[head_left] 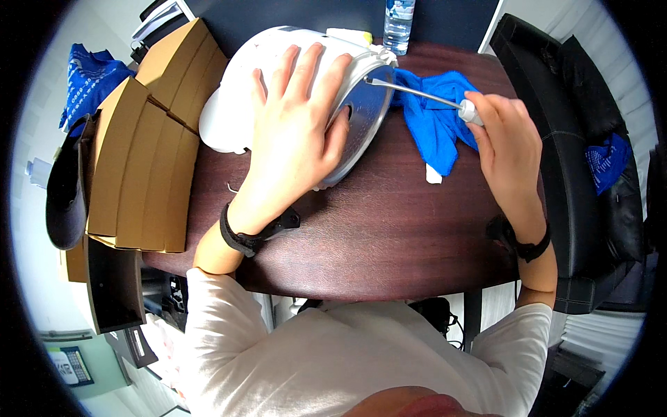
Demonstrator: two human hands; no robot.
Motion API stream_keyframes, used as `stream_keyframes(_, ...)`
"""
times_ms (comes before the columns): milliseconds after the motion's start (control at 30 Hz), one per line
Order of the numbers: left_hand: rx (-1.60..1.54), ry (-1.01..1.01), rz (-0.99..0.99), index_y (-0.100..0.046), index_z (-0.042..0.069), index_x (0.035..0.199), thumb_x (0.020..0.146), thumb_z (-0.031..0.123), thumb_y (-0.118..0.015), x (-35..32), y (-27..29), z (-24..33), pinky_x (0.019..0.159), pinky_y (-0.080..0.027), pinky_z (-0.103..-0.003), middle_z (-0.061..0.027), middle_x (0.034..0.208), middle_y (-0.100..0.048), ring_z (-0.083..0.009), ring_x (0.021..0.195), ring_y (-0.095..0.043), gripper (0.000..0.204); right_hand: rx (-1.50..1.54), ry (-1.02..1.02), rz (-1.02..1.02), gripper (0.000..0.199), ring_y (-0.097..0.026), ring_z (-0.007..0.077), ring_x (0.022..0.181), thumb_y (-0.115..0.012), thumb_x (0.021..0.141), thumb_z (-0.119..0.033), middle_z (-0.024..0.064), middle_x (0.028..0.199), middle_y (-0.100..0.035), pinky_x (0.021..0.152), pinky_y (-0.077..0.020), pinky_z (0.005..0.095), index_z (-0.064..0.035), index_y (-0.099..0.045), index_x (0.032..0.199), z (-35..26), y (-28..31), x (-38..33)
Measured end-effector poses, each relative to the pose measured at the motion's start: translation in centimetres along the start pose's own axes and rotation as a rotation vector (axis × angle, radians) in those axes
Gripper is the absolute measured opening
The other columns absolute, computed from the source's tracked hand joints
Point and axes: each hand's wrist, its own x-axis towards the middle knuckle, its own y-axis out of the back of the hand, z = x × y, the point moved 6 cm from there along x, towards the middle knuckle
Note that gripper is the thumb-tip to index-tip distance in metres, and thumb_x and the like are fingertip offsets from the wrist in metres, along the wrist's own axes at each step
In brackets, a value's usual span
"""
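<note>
A white rounded appliance housing (pixel 233 90) stands tilted on the table, its round bluish, shiny face (pixel 372 118) turned to the right. Across the housing lies my left hand (pixel 295 128), fingers spread wide and thumb at the edge of the face, near a dark opening. My right hand (pixel 511 142) is closed round the pale handle of a screwdriver (pixel 427 95). The screwdriver's metal shaft points left, and its tip meets or nearly meets the upper rim of the appliance; contact is hard to tell. Beneath the shaft a blue cloth (pixel 434 128) lies crumpled.
Brown cardboard boxes (pixel 142 156) stand along the table's left side, with a dark cap (pixel 69 187) beside them. A water bottle (pixel 398 28) stands at the back. To the right of the wooden table (pixel 368 236) is a black sofa (pixel 566 167). A small white piece (pixel 433 174) pokes from under the cloth.
</note>
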Motion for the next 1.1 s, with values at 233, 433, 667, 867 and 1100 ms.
stream_keyframes(233,0.002,0.036,-0.026,-0.049,0.014,0.143,0.085,0.018,-0.063,0.1,0.2,0.2,0.110,-0.025,-0.065,-0.0180,0.146,-0.045,-0.0406,0.138,-0.038,0.059,0.638,-0.295,-0.044,0.018,-0.055,0.0133,0.071,-0.076,0.081,-0.010,0.0044,0.083,-0.056,0.062,-0.0435,0.0279,-0.0061,-0.062,0.092,2.9,-4.4,-1.1)
stream_keyframes(433,-0.013,0.013,0.005,-0.050,0.013,0.138,0.082,0.018,-0.065,0.1,0.0,0.0,0.105,-0.028,-0.070,-0.0208,0.140,-0.046,-0.0420,0.136,-0.038,0.058,1.170,-0.575,-0.193,0.024,-0.053,0.0051,0.066,-0.072,0.091,-0.024,-0.0027,0.071,-0.060,0.060,-0.0419,0.0248,-0.0010,-0.067,0.089,-1.6,-6.8,2.2)
stream_keyframes(667,-0.014,0.022,0.010,-0.050,0.013,0.139,0.082,0.019,-0.065,0.0,0.1,0.0,0.104,-0.028,-0.070,-0.0209,0.140,-0.046,-0.0422,0.135,-0.039,0.059,1.105,-0.563,-0.037,0.028,-0.059,0.0082,0.065,-0.071,0.092,-0.024,0.0095,0.072,-0.069,0.059,-0.0474,0.0299,0.0041,-0.069,0.091,-4.1,-8.4,5.2)
stream_keyframes(867,-0.023,0.029,0.018,-0.050,0.014,0.138,0.082,0.019,-0.065,0.0,0.1,0.0,0.104,-0.029,-0.071,-0.0210,0.139,-0.047,-0.0427,0.135,-0.039,0.059,1.066,-0.549,-0.011,0.025,-0.063,0.0079,0.068,-0.069,0.090,-0.019,0.0138,0.073,-0.070,0.061,-0.0503,0.0303,0.0053,-0.069,0.093,-4.6,-8.0,5.7)
stream_keyframes(1100,-0.018,0.021,0.031,-0.049,0.014,0.138,0.082,0.018,-0.064,0.0,0.1,0.0,0.103,-0.029,-0.071,-0.0213,0.138,-0.047,-0.0426,0.134,-0.040,0.059,1.043,-0.550,-0.050,0.021,-0.065,0.0103,0.068,-0.069,0.086,-0.014,0.0149,0.075,-0.070,0.062,-0.0512,0.0306,0.0056,-0.068,0.094,-4.4,-8.3,6.1)
